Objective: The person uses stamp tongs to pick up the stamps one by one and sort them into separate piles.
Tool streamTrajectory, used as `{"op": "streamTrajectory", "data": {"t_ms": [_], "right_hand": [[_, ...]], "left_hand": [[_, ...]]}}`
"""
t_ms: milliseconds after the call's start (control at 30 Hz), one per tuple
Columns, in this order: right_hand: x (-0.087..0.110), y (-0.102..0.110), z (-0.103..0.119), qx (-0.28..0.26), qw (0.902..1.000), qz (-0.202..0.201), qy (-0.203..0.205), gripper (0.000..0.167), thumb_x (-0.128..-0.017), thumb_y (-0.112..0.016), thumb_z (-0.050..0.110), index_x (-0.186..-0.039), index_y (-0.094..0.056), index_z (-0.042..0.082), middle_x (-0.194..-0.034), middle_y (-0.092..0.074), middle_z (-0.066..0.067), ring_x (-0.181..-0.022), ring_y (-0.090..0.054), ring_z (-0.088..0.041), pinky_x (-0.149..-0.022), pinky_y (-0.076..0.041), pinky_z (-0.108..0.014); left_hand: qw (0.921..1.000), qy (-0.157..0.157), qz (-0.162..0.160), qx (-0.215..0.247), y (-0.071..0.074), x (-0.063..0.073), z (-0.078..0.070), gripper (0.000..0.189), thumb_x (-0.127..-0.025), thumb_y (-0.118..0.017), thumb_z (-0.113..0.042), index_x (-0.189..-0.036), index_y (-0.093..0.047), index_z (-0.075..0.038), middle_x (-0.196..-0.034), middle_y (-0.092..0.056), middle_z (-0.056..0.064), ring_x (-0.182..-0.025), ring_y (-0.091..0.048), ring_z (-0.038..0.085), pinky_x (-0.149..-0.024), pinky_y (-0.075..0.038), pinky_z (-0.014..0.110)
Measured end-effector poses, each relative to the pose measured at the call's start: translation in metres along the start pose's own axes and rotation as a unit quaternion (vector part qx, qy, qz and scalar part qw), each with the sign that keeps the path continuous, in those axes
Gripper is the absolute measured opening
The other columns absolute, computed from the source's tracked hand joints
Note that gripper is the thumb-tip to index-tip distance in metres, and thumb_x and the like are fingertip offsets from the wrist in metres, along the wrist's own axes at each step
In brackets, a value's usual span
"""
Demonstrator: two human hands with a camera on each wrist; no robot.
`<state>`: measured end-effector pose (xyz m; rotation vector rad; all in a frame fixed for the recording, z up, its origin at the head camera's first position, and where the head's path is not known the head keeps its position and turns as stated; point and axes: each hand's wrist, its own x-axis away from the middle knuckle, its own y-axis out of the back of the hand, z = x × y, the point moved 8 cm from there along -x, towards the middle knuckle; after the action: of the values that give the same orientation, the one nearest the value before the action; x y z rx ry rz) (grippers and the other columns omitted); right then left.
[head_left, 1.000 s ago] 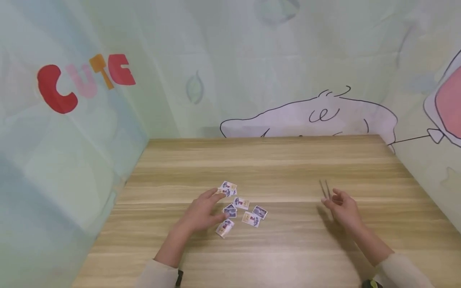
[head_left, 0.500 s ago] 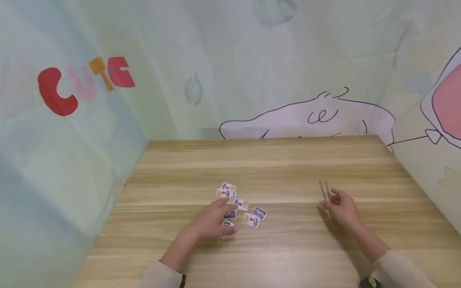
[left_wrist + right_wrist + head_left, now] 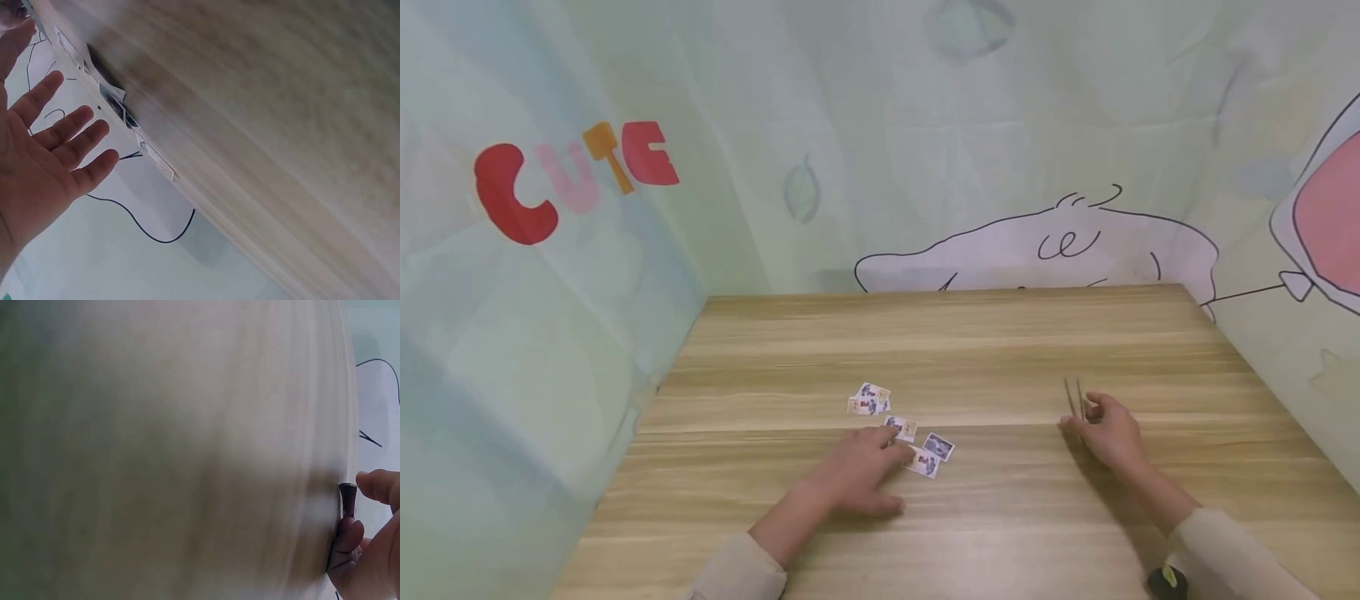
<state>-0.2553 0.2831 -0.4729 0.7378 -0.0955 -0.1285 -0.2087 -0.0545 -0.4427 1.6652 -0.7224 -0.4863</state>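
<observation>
My left hand (image 3: 861, 471) hovers low over the table with its fingers spread. Beneath and beyond it lie several small white-bordered picture cards. Two or more overlap in a pile (image 3: 867, 402) past the fingertips; a dark card (image 3: 938, 447) lies to their right, touching a lighter one (image 3: 925, 464) that the fingers partly cover. In the left wrist view the fingers (image 3: 81, 134) are apart and hold nothing, and one card (image 3: 111, 90) has a lifted edge. My right hand (image 3: 1111, 432) pinches tweezers (image 3: 1069, 398), both prongs pointing away from me and standing apart.
The wood-grain table (image 3: 1000, 350) spans the view. A printed curtain (image 3: 737, 167) with coloured letters and a cartoon figure borders it at the back and sides. A dark round thing (image 3: 1168, 582) sits at the right sleeve's cuff.
My left hand has moved right and toward me, now covering the nearer cards and baring the far pile. The right hand with the tweezers has hardly moved.
</observation>
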Motion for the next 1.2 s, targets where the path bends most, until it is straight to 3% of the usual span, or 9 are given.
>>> {"op": "streamTrajectory", "data": {"t_ms": [233, 433, 667, 900, 1200], "right_hand": [[-0.004, 0.002, -0.001, 0.026, 0.9993, -0.012, 0.024, 0.065, -0.082, -0.071, 0.021, -0.124, -0.042, -0.018, -0.100, -0.058, -0.030, -0.091, -0.056, -0.042, -0.075, -0.049, -0.050], [-0.007, 0.001, 0.001, 0.032, 0.9990, -0.013, 0.028, 0.060, -0.081, -0.071, 0.019, -0.121, -0.045, -0.017, -0.098, -0.060, -0.030, -0.089, -0.058, -0.041, -0.075, -0.049, -0.050], [-0.009, 0.003, 0.004, 0.037, 0.9990, -0.007, 0.026, 0.049, -0.079, -0.071, 0.013, -0.114, -0.052, -0.015, -0.096, -0.061, -0.029, -0.087, -0.058, -0.041, -0.075, -0.049, -0.050], [-0.012, 0.007, 0.001, 0.030, 0.9995, 0.000, 0.013, 0.041, -0.078, -0.070, 0.008, -0.109, -0.057, -0.014, -0.096, -0.062, -0.027, -0.088, -0.058, -0.040, -0.074, -0.050, -0.047], [-0.011, 0.008, 0.003, 0.037, 0.9986, -0.017, 0.033, 0.037, -0.078, -0.068, 0.007, -0.109, -0.058, -0.013, -0.098, -0.062, -0.027, -0.091, -0.059, -0.041, -0.077, -0.049, -0.049]], "left_hand": [[0.9994, -0.027, 0.019, -0.015, -0.007, -0.005, -0.009, 0.074, -0.068, -0.071, -0.055, -0.132, -0.051, -0.025, -0.130, -0.047, 0.007, -0.117, -0.044, 0.026, -0.099, -0.035, 0.048], [0.9991, -0.029, 0.019, -0.026, -0.009, -0.005, -0.012, 0.075, -0.066, -0.073, -0.055, -0.132, -0.052, -0.025, -0.132, -0.045, 0.008, -0.121, -0.041, 0.028, -0.100, -0.033, 0.050], [0.9984, -0.046, 0.012, -0.030, -0.008, -0.007, -0.017, 0.068, -0.067, -0.075, -0.048, -0.126, -0.057, -0.021, -0.133, -0.046, 0.007, -0.122, -0.041, 0.024, -0.101, -0.034, 0.044], [0.9963, -0.081, -0.004, -0.029, -0.008, -0.008, -0.024, 0.059, -0.068, -0.077, -0.040, -0.120, -0.061, -0.018, -0.120, -0.053, 0.002, -0.115, -0.046, 0.021, -0.101, -0.035, 0.038], [0.9976, -0.066, 0.008, -0.020, -0.012, -0.008, -0.022, 0.059, -0.070, -0.075, -0.042, -0.122, -0.059, -0.019, -0.125, -0.052, 0.004, -0.120, -0.043, 0.022, -0.103, -0.033, 0.040]]}}
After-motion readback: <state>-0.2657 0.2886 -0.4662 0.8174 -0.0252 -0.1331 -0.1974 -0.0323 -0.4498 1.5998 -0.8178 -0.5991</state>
